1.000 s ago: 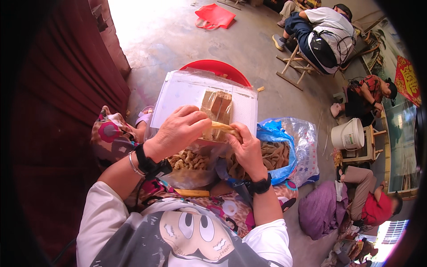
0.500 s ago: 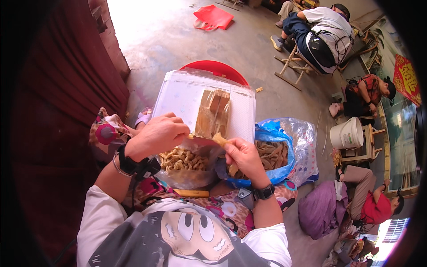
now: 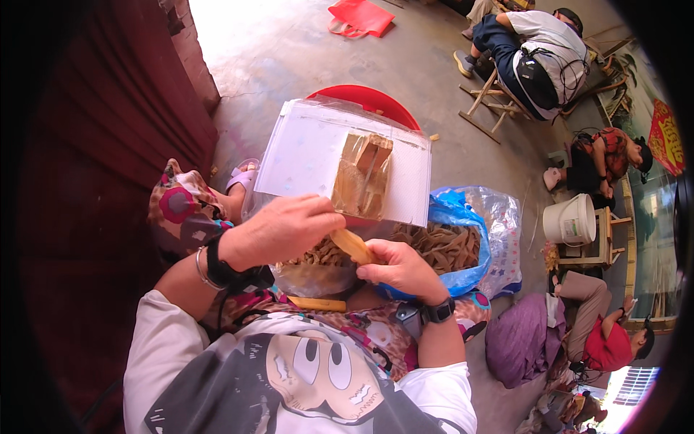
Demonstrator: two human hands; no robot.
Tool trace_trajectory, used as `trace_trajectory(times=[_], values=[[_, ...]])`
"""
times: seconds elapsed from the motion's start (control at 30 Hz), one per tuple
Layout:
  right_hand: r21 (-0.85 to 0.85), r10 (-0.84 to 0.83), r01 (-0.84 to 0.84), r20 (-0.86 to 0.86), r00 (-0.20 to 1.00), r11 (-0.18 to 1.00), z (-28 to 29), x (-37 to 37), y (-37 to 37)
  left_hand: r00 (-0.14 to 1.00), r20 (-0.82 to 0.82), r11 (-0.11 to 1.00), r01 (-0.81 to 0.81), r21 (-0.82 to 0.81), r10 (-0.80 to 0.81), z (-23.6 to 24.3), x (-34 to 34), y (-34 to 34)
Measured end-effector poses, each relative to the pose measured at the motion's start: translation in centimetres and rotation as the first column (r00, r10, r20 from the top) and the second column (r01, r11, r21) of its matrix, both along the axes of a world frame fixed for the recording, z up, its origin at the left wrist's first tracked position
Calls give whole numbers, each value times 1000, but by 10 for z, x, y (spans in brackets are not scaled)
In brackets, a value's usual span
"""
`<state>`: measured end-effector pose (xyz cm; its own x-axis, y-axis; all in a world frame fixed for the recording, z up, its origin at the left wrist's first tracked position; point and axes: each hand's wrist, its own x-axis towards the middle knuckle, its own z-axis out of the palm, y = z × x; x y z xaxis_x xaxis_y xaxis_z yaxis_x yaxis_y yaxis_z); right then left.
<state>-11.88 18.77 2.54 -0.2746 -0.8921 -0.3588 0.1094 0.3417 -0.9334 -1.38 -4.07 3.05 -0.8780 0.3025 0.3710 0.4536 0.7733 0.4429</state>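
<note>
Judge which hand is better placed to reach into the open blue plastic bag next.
Probably the right hand: it is nearer the bag; the left hand, across the elongated yellow piece, is farther.

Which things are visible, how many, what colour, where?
board: one, white, centre
block: one, brown, on board
basin: one, red, beyond board
strip: one, yellow, below board
long pieces: many, brown, in blue bag
small pieces: many, tan, in clear bag
bar: one, yellow, lower centre
tote: one, red, top centre
bucket: one, white, right
curtain: one, dark red, left
other people: at least four, mixed clothes, right
left hand: one, black wristband, on strip
right hand: one, black watch, on strip
</note>
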Motion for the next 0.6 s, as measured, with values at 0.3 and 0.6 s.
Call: trace_trajectory(times=[0.3,0.6], values=[[-228,-206,381,546,812,896,5,-7,24,757,561,896,71,439,-335,-14,-1,14],[-279,-415,578,472,778,767,10,-25,41,574,814,963,163,-215,84,-184,8,37]])
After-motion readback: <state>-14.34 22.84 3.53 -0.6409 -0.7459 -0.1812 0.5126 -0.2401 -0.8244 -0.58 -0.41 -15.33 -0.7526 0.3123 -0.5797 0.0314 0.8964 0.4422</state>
